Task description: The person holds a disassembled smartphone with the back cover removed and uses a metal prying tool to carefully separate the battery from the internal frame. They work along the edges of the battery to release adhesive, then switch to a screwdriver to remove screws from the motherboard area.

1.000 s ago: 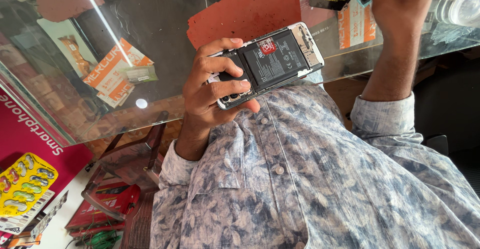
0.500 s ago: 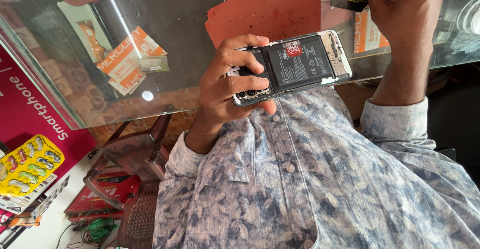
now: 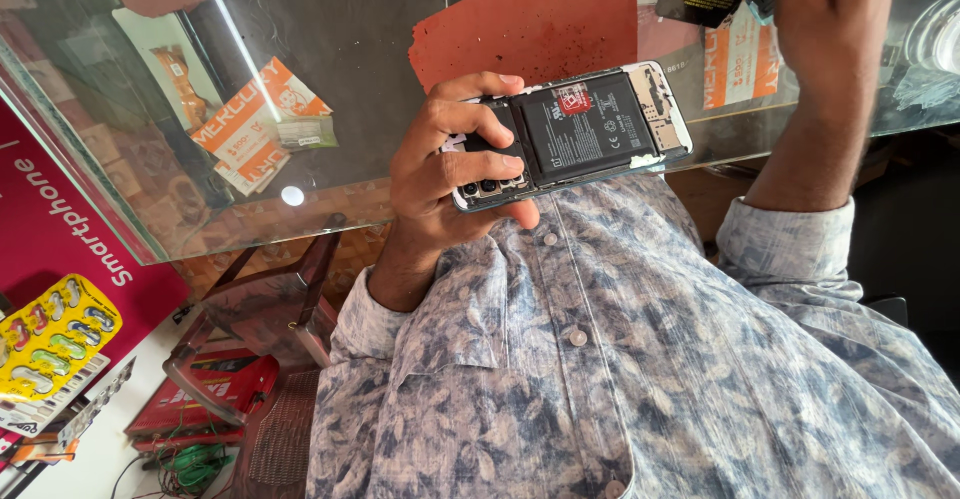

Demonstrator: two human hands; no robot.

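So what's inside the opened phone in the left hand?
In the opened phone, a black battery fills the middle, with circuit parts at the right end. The left hand hides the camera end.

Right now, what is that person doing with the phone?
A person in a patterned shirt holds an opened phone in the left hand, back cover off so the black battery shows. The right hand is raised over the glass counter, gripping something dark that is mostly out of view.
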